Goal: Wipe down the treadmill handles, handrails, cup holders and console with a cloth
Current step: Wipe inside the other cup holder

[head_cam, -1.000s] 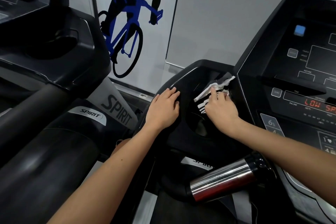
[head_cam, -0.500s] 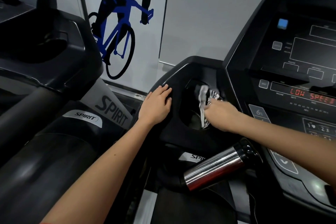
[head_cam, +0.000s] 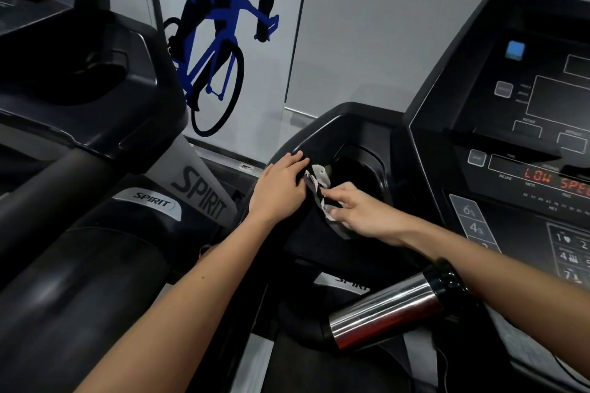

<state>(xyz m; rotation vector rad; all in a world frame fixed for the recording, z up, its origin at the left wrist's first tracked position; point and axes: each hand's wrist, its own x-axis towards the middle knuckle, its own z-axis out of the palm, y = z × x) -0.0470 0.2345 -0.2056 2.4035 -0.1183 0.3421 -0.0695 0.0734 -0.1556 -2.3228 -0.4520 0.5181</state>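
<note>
A black-and-white striped cloth (head_cam: 319, 183) lies bunched on the left rim of the treadmill's black cup holder (head_cam: 364, 169). My right hand (head_cam: 357, 210) pinches the cloth's lower end against the rim. My left hand (head_cam: 281, 187) lies flat on the cup holder's outer left edge, its fingertips touching the cloth's upper end. The console (head_cam: 517, 137) stands to the right, its red display lit. The chrome grip of the handrail (head_cam: 386, 313) juts out below my right forearm.
A second black treadmill (head_cam: 79, 89) with a SPIRIT label stands to the left, its thick handrail (head_cam: 48, 195) running toward me. A wall panel with a blue cyclist graphic (head_cam: 217, 51) is behind. A narrow gap separates the two machines.
My right hand has drawn the cloth out of the cup holder's well and across to its left rim, beside my left hand. The left hand has stayed on the edge.
</note>
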